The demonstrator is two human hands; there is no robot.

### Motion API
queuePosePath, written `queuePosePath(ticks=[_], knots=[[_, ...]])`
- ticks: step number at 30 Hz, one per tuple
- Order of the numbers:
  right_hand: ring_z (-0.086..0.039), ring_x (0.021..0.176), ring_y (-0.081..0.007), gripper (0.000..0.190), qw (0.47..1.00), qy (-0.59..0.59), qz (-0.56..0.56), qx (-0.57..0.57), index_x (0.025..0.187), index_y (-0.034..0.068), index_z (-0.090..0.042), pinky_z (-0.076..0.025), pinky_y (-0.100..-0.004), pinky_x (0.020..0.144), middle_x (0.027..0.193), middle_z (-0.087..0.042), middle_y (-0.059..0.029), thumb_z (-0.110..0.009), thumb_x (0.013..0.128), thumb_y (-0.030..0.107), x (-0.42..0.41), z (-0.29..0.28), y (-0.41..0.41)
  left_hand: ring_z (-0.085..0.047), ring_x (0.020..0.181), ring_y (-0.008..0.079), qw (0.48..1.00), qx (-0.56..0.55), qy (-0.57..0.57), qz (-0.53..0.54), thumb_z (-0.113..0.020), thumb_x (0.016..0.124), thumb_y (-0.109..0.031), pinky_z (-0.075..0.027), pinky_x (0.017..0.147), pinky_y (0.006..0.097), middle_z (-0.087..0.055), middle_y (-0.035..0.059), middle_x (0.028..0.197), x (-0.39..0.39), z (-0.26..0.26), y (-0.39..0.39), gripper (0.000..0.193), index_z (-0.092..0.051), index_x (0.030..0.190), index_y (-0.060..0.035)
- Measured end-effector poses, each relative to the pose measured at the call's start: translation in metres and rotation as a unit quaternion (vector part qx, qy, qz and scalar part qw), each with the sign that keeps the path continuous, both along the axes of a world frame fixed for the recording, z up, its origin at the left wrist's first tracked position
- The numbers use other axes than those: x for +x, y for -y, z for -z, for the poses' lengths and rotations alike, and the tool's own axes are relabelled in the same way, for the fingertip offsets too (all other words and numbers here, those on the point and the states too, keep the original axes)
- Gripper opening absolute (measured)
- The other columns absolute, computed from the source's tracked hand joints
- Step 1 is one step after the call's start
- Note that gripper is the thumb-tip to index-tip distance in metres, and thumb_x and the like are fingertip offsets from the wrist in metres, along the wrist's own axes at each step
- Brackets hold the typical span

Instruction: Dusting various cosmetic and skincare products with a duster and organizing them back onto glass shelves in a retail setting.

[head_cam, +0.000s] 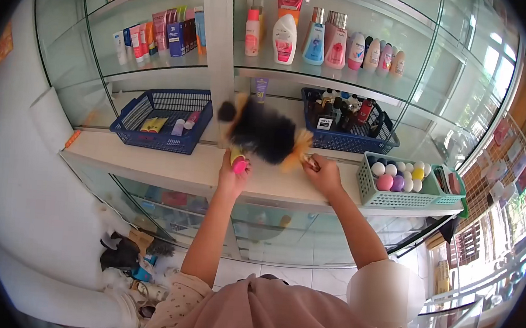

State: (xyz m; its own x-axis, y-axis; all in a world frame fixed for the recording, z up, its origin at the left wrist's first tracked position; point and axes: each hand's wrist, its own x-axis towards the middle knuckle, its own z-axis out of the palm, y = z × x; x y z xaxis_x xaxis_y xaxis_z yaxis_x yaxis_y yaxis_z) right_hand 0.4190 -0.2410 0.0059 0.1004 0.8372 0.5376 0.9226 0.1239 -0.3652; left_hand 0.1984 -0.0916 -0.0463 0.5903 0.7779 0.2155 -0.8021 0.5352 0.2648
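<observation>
My left hand [234, 175] holds a small yellow tube with a pink cap [239, 164] above the pale counter. In my right hand [322, 173] is the handle of a feather duster [267, 132], dark and orange and blurred, whose feathers spread leftward above the tube. A purple tube [261, 90] stands behind the duster. Left of it, a blue plastic basket [159, 142] holds yellow tubes and small purple and pink containers. Another blue basket [351, 143], behind my right hand, is filled with dark bottles.
A mint basket [395, 200] of round-capped bottles and a smaller mint basket [452, 199] sit at the counter's right end. Above, a glass shelf [315, 76] carries lotion and roll-on bottles; boxes and tubes stand on the left shelf [155, 70]. Glass panels enclose the cabinet. Assorted items lie on the floor at left.
</observation>
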Motion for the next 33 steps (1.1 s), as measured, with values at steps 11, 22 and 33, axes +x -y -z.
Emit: queuePosePath(ticks=[11, 22, 33], knots=[[-0.065, 0.068, -0.0339, 0.035, 0.993, -0.058, 0.097, -0.034, 0.098, 0.007, -0.058, -0.05, -0.0418, 0.063, 0.076, -0.067, -0.0131, -0.074, 0.082, 0.035, 0.003, -0.004, -0.002, -0.058, 0.078, 0.0114, 0.919, 0.181, -0.336, -0.092, -0.045, 0.101, -0.045, -0.049, 0.066, 0.0263, -0.062, 0.0047, 0.091, 0.0, -0.036, 0.03, 0.038, -0.05, 0.12, -0.0115], [-0.058, 0.094, -0.0304, 0.029, 0.999, 0.027, 0.008, 0.017, 0.098, 0.005, -0.065, -0.048, -0.0402, 0.08, 0.094, -0.062, -0.01, -0.073, 0.079, 0.025, 0.004, -0.001, -0.004, -0.061, 0.087, 0.0144, 0.891, 0.268, -0.341, -0.13, -0.045, 0.101, -0.036, -0.051, 0.074, 0.0283, -0.062, 0.0058, 0.095, 0.014, -0.059, 0.012, 0.035, -0.048, 0.123, -0.0098], [-0.058, 0.091, -0.0269, 0.033, 0.994, 0.027, 0.056, 0.09, 0.11, 0.006, -0.059, -0.047, -0.0374, 0.077, 0.098, -0.06, -0.0086, -0.072, 0.083, 0.02, -0.009, -0.033, -0.014, -0.062, 0.096, 0.0174, 0.871, 0.318, -0.358, -0.11, -0.055, 0.091, -0.014, -0.052, 0.082, 0.0315, -0.061, 0.0083, 0.107, 0.032, -0.076, -0.019, 0.04, -0.044, 0.129, -0.0055]])
